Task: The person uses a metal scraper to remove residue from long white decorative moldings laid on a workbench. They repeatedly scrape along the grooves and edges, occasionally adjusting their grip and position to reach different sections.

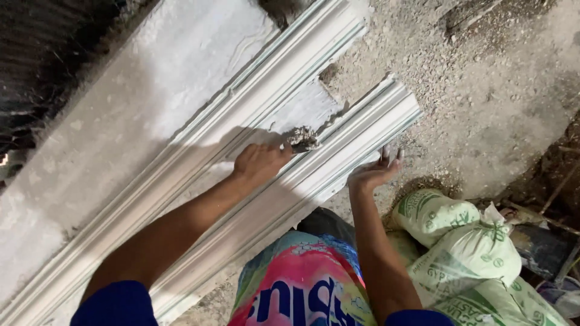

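Our left hand point(258, 163) is closed on a lump of grey plaster point(301, 139), pressed against the white moulding point(356, 142), whose long axis runs diagonally from lower left to upper right; our right hand point(374, 172) rests open-fingered on its near edge, just right of the lump

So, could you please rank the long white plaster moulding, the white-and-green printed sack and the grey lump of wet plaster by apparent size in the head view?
1. Long white plaster moulding, largest by far.
2. White-and-green printed sack, partly cut off by the frame edge.
3. Grey lump of wet plaster, smallest, at the left hand.
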